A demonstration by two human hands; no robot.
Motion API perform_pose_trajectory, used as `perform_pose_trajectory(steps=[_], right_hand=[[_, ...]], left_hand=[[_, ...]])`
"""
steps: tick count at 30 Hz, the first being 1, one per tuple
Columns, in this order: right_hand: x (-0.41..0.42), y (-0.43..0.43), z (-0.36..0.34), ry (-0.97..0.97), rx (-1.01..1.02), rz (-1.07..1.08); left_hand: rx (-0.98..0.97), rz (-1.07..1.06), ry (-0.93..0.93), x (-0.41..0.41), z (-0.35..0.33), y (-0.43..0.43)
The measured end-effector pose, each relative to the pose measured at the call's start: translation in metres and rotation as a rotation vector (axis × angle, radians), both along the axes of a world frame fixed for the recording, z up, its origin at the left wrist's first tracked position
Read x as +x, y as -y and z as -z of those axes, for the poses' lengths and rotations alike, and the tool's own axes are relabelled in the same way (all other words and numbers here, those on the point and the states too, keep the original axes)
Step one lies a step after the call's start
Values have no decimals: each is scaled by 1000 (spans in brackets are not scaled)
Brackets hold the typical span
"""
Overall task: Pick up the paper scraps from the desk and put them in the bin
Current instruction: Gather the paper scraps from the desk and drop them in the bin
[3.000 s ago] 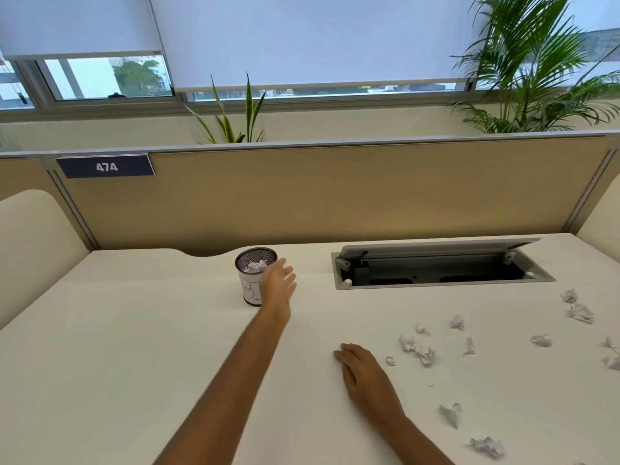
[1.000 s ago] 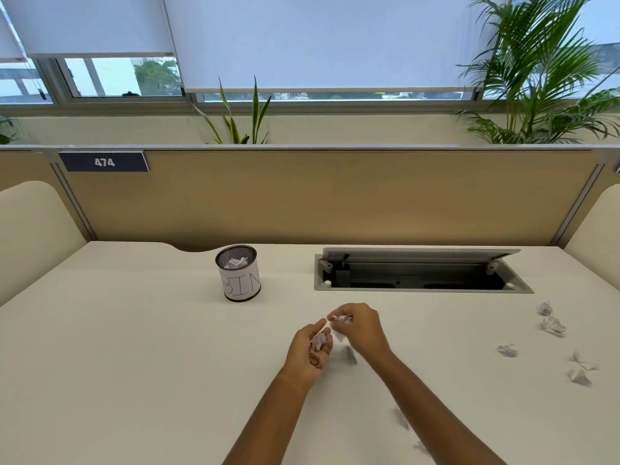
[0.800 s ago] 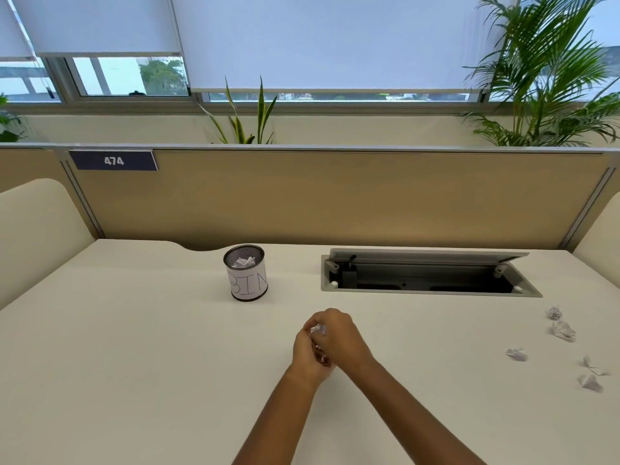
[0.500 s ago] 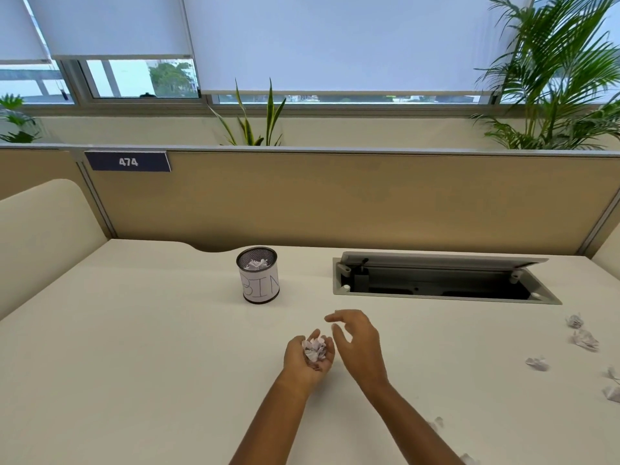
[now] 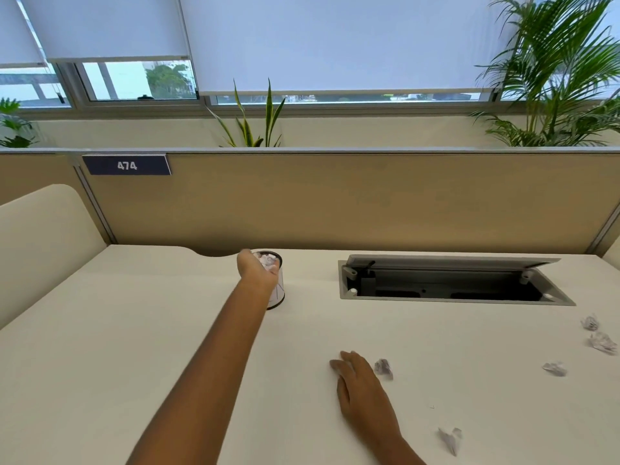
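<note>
My left hand (image 5: 256, 271) is stretched out over the rim of the small round bin (image 5: 277, 295), cupped with crumpled paper scraps (image 5: 268, 260) showing at its fingers above the bin's mouth. The hand hides most of the bin. My right hand (image 5: 359, 377) lies flat on the white desk (image 5: 100, 347), fingers spread, holding nothing. One paper scrap (image 5: 383, 367) lies right beside it. More scraps lie to the right: one (image 5: 554, 368), another (image 5: 603, 344), a third (image 5: 589, 322), and one near the front (image 5: 451, 438).
An open cable tray (image 5: 453, 280) is sunk into the desk at the back right. A tan partition (image 5: 369, 203) with a "474" label (image 5: 126, 165) closes the far side. Plants stand behind it.
My left hand has carried its handful of scraps from the desk's middle forward to the bin. My right hand has left it and dropped flat onto the desk.
</note>
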State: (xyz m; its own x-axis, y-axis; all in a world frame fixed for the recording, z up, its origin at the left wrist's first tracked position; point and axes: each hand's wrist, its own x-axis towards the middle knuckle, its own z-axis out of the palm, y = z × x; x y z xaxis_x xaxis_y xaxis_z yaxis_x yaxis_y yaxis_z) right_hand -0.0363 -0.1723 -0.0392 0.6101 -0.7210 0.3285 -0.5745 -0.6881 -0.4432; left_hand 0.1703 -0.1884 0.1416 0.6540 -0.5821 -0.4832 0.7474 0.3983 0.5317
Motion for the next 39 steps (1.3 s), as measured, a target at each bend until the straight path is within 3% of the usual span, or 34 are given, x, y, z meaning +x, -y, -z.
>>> perform_pose_trajectory(steps=[11,17,20,23,27,31,34,39], right_hand=[[0,0,-6,11,-116,-20],[0,-3,-6,0,-124,-22],[-1,-3,-5,-14,-174,-15],[-1,-5,-7,-88,-382,51],[-10,-5,-13,-268,-494,160],[-31,1,-27,-350,-343,228],[-52,13,-33,-285,-46,194],[-97,23,-43,-90,184,172]], left_hand=[[176,21,-64,27,-7,17],[119,54,68,17,-3,0],[249,44,284,-3,9,-8],[373,63,639,-36,40,-21],[643,330,1092,-79,96,-45],[840,616,1385,-112,137,-70],[1011,794,1707,-135,156,-87],[911,870,1881,-173,164,-102]])
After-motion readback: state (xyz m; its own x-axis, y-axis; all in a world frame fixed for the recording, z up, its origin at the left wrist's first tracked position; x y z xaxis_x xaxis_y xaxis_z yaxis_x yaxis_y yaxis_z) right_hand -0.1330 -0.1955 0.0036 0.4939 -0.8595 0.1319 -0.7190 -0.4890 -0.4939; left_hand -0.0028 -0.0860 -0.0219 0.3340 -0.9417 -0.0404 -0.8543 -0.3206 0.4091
